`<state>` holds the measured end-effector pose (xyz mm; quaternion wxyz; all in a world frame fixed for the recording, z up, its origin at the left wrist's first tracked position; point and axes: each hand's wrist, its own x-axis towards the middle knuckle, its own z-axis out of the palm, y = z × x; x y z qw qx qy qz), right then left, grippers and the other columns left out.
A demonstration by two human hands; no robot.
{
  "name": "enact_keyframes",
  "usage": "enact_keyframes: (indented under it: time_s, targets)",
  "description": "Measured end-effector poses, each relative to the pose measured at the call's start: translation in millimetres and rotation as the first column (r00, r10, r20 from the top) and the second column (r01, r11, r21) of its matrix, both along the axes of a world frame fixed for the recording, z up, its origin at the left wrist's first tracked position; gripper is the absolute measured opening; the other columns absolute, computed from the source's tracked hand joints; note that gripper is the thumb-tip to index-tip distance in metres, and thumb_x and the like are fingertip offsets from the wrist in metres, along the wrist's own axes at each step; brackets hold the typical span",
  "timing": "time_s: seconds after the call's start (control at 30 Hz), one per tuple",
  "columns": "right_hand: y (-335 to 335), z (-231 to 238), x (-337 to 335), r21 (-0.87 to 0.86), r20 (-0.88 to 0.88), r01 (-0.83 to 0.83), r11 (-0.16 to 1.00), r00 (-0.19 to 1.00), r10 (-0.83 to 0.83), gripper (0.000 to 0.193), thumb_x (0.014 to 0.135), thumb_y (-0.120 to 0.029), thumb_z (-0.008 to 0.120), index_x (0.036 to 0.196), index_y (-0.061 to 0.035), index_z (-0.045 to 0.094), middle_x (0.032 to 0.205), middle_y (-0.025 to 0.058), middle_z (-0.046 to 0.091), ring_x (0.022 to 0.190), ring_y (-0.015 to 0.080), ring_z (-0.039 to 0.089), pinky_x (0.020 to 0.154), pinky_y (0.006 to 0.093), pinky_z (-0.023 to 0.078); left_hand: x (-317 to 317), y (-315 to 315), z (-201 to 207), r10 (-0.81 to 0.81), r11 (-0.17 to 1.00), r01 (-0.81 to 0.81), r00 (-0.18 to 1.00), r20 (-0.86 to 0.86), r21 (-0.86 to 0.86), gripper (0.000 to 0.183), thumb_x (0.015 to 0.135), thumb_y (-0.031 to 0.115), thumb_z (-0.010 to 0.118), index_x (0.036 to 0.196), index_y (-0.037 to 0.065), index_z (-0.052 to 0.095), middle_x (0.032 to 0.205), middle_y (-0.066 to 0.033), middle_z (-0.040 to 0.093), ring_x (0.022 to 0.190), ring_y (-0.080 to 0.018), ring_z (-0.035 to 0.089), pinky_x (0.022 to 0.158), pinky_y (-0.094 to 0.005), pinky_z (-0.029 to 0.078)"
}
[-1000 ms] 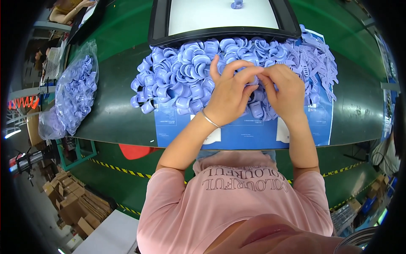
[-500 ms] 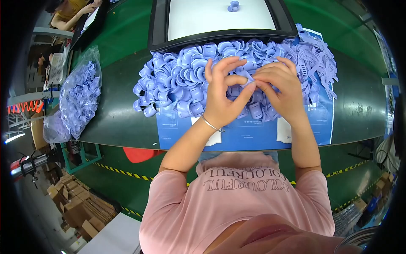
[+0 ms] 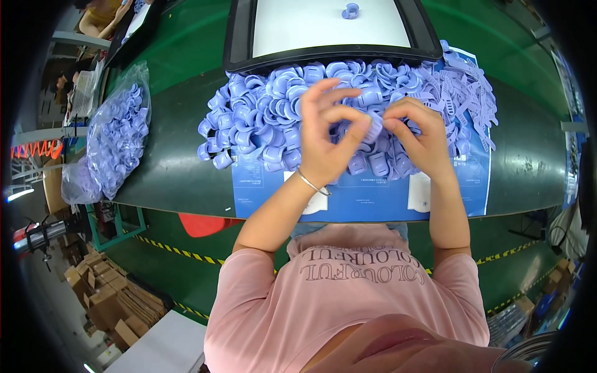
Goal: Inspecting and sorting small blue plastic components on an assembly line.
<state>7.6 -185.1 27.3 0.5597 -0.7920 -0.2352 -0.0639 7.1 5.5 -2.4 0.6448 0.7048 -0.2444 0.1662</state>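
Between my two hands a small lavender plastic piece (image 3: 374, 127) is held up over the pile. My left hand (image 3: 329, 137) pinches it between thumb and index finger, the other fingers raised and curled. From the other side, my right hand (image 3: 423, 133) has thumb and index finger closed at the piece's edge. Fingers cover part of it, so its exact form is hard to tell. Beneath and around my hands lies a heap of curved lavender plastic pieces (image 3: 239, 115). Flat, slotted lavender strips (image 3: 463, 93) are heaped to the right.
Beyond the pile stands a black-framed tray (image 3: 336, 53) with a white base and one lavender ring-shaped part (image 3: 350, 11). A blue printed sheet (image 3: 367, 202) lies under the heap on the dark table (image 3: 180, 158). At left sits a clear bag (image 3: 118, 137) of similar pieces. Another person works at far left.
My right fingertips have shifted slightly right, opening a small gap between the hands. The lavender piece has turned and shows more of its surface. The view has moved slightly.
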Motion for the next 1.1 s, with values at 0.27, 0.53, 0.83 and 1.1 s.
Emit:
enact_keyframes:
  time_s: [0.27, 0.53, 0.83, 1.1]
  targets:
    - [-6, 10, -7, 0.418, -0.537, -0.003, 0.909, 0.806, 0.249, 0.016, 0.090, -0.012, 0.063, 0.099, 0.0010, 0.064, 0.084, 0.0084, 0.066, 0.075, 0.0140, 0.063, 0.061, 0.0233, 0.048, 15, 9, 10, 0.334, 0.940, -0.327, 0.940, -0.073, 0.100, 0.028, 0.079, 0.007, 0.064, 0.106, 0.007, 0.055, 0.087, -0.0034, 0.064, 0.090, -0.0196, 0.059, 0.097, -0.0395, 0.036]
    - [-32, 1, 9, -0.224, 0.079, 0.335, 0.915, 0.942, -0.326, 0.033, 0.085, -0.013, 0.066, 0.117, -0.0063, 0.060, 0.113, 0.0107, 0.063, 0.102, 0.0248, 0.060, 0.090, 0.0346, 0.043, 7, 20, 16, -0.056, 0.706, 0.006, 0.997, 0.047, 0.708, 0.033, 0.062, 0.001, 0.057, 0.091, 0.015, 0.066, 0.086, 0.0033, 0.065, 0.099, -0.0218, 0.054, 0.101, -0.0483, 0.024]
    - [-42, -3, 10, -0.606, 0.350, 0.491, 0.625, 0.871, -0.345, 0.036, 0.076, -0.010, 0.072, 0.111, -0.0104, 0.062, 0.103, 0.0056, 0.063, 0.099, 0.0281, 0.058, 0.093, 0.0387, 0.039, 7, 21, 9, -0.098, 0.638, 0.000, 0.992, 0.081, 0.770, 0.025, 0.071, 0.011, 0.071, 0.095, 0.017, 0.070, 0.092, 0.0028, 0.069, 0.099, -0.0187, 0.055, 0.098, -0.0462, 0.024]
    - [-42, -3, 17, -0.503, 0.462, 0.561, 0.657, 0.817, -0.344, 0.016, 0.080, -0.007, 0.070, 0.095, -0.0059, 0.067, 0.088, 0.0049, 0.064, 0.090, 0.0265, 0.059, 0.088, 0.0363, 0.041, 13, 16, 13, 0.096, 0.825, -0.146, 0.988, 0.119, 0.546, 0.015, 0.082, 0.015, 0.071, 0.096, 0.013, 0.072, 0.089, -0.0011, 0.067, 0.093, -0.0169, 0.059, 0.094, -0.0385, 0.034]
